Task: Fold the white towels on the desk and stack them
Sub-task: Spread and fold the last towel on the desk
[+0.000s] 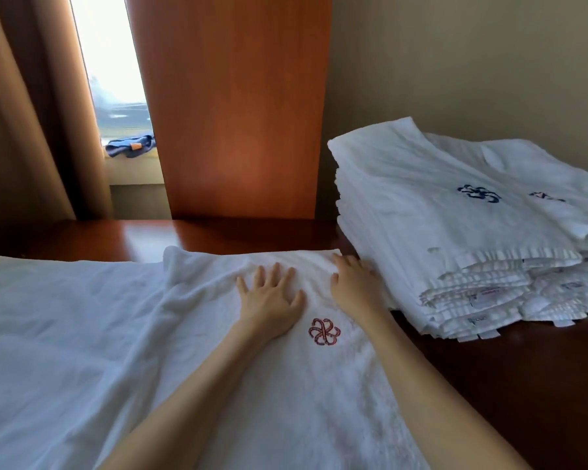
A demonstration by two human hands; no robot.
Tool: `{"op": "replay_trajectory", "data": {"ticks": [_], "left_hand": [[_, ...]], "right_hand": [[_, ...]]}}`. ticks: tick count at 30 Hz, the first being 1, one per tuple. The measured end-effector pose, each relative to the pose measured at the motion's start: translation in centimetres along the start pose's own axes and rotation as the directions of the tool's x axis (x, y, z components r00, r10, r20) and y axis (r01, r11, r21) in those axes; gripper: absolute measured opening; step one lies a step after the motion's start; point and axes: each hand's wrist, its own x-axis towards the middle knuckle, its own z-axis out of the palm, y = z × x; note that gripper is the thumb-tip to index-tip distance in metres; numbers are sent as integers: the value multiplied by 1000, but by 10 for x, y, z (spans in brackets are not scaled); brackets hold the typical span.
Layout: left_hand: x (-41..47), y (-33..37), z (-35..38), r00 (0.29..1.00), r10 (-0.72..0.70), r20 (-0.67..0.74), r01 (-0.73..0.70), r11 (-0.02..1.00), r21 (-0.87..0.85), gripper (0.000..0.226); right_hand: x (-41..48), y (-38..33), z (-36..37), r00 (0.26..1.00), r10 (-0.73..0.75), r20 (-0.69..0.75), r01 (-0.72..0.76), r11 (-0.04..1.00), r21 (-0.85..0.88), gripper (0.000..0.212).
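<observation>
Towels are found in three places on the dark wooden desk (523, 385). The centre towel (286, 395) is spread directly in front of the person, with a red emblem (324, 331) facing up near its far end. Its far edge is doubled over into a thick roll of cloth.

The left hand (269, 300) is laid palm down on this towel, just left of the red emblem. Its fingers are straight and spread, and nothing is gripped. The right hand (353, 283) is placed flat at the towel's far right corner, fingers extended along the edge. It cannot be told whether the edge is pinched under the hand.

A second white cloth (48, 317) lies flat on the left, partly overlapped by the centre towel. A stack of folded towels (421, 225) is positioned on the right, just beside the right hand. A blue emblem (479, 194) is seen on its top layer, and small labels (482, 293) are seen at its near edges.

Behind the desk, a wood panel (231, 106), a brown curtain (21, 113) and a window (109, 62) are visible. A blue cloth (129, 145) rests on the sill.
</observation>
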Motion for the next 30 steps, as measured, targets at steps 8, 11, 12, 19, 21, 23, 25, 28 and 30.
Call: {"op": "replay_trajectory", "data": {"ticks": [8, 11, 12, 19, 21, 23, 25, 28, 30], "left_hand": [[21, -19, -21, 984, -21, -178, -31, 959, -282, 49], [29, -29, -22, 980, -33, -197, -36, 941, -336, 48], [31, -30, -23, 983, -50, -175, -8, 948, -317, 51], [54, -24, -36, 993, -102, 55, 113, 957, -269, 56], [52, -18, -31, 990, -136, -26, 124, 951, -282, 39], [50, -12, -32, 987, -144, -77, 123, 965, -232, 30], [47, -8, -41, 982, -119, -144, 110, 991, -72, 32], [33, -5, -63, 940, 35, -340, 6, 993, 118, 20], [14, -5, -74, 911, 191, -366, -146, 978, 147, 7]], "right_hand": [[24, 0, -6, 971, -188, 149, 126, 928, 351, 58], [33, -1, -3, 970, -184, 159, 140, 956, 256, 53], [35, 1, -3, 967, -182, 180, 145, 969, 201, 54], [40, 8, -15, 969, -191, 156, 195, 981, -12, 50], [38, 7, -18, 967, -250, 39, 251, 968, -15, 33], [35, 6, -21, 952, -300, -62, 301, 953, 12, 15], [30, 5, -27, 935, -322, -151, 335, 940, 69, 6], [14, 1, -40, 901, -353, -253, 386, 918, 94, 12], [-4, -1, -49, 873, -412, -259, 435, 900, 32, 29]]}}
